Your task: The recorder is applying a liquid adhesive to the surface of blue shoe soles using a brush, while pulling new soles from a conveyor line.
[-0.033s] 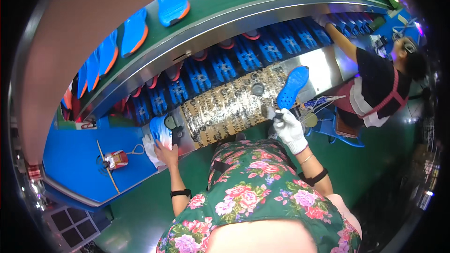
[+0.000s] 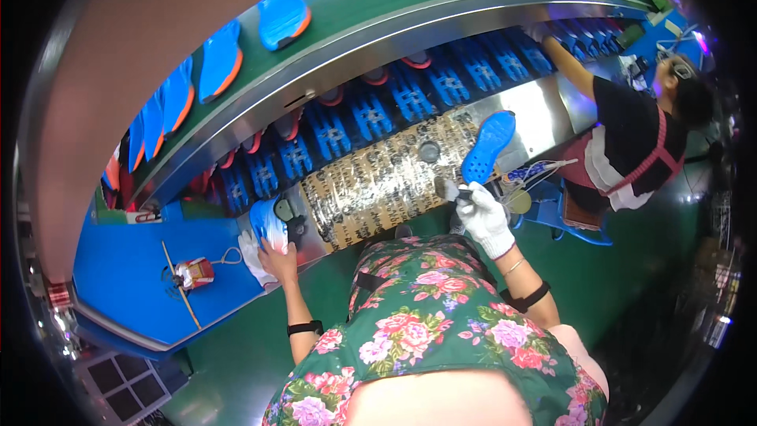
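Note:
My bare left hand (image 2: 281, 262) grips the near end of a blue and white shoe sole (image 2: 268, 221), which sits at the left end of the bench beside a dark clamp-like part (image 2: 288, 211). A white glove (image 2: 255, 259) lies against that hand's left side. In a white glove, my right hand (image 2: 483, 221) closes on a small brush (image 2: 453, 191) held over the near edge of the cardboard-covered bench. Just beyond the brush lies a blue sole (image 2: 490, 145) with holes at its near end.
A green conveyor (image 2: 355, 0) carrying blue-and-orange soles arches across the back. Below it stands a row of blue racks (image 2: 371, 117). On the blue table (image 2: 118, 268) at left are a red packet (image 2: 194, 273) and a stick (image 2: 180, 284). A co-worker (image 2: 631, 134) reaches in at right.
The conveyor's soles have shifted slightly left. My left fingers have drawn in a little at the near end of the blue and white sole. My right hand still holds the brush.

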The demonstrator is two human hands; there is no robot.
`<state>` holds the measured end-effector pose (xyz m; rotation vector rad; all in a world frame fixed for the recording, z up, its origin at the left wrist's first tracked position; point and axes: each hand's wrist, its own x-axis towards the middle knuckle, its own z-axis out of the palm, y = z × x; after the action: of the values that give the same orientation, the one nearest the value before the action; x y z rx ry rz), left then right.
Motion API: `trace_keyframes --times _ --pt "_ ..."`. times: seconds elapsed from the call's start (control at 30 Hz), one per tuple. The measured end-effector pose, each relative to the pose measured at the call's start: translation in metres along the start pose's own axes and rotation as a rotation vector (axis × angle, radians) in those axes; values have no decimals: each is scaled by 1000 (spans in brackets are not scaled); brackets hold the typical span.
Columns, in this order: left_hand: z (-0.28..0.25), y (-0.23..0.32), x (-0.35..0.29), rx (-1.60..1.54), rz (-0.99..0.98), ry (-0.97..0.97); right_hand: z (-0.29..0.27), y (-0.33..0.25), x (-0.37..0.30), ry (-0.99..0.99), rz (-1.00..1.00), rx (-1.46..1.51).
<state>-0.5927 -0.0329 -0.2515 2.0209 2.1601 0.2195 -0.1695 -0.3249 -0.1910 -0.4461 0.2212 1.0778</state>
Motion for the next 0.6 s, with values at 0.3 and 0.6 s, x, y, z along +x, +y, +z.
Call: trace_keyframes --times 0.3,0.6 --pt "-99 342 -25 -950 834 -286 -21 -57 -4 57 -36 -82" --pt "-111 746 -12 -662 1241 -199 -26 -115 -2 90 -80 -195"
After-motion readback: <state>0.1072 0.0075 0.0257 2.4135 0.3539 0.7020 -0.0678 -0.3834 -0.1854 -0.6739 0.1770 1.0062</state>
